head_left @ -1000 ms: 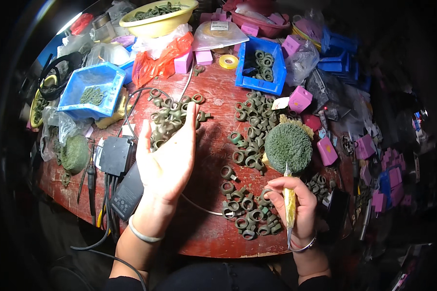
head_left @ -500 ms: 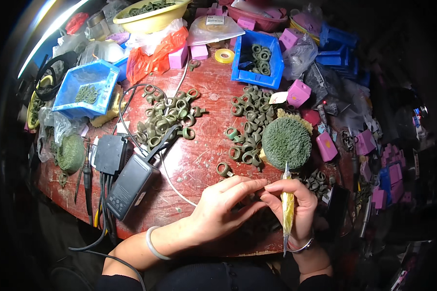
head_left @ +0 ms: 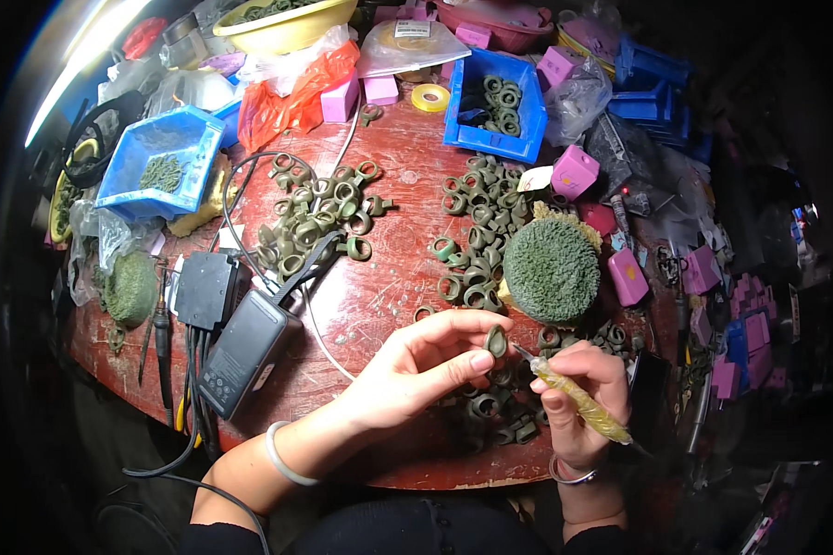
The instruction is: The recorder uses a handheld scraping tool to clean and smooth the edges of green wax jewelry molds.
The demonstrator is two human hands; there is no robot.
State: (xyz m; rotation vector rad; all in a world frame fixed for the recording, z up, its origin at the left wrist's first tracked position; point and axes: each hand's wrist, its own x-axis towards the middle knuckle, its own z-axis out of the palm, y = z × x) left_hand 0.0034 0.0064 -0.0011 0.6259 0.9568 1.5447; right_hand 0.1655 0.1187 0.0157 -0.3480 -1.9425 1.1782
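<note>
One ring piece (head_left: 497, 342) is now pinched by the left hand (head_left: 415, 370) over loose rings (head_left: 491, 407); the yellow tool (head_left: 579, 400), gripped by the right hand (head_left: 578, 437), has been turned, so both are brought near.

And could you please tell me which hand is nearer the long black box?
Left: the left hand is right of the long black box, not touching it; the right hand is farther right.

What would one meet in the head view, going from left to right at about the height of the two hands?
Slim black tool, black oblong device, left hand, green ring piece, right hand, pink blocks.
</note>
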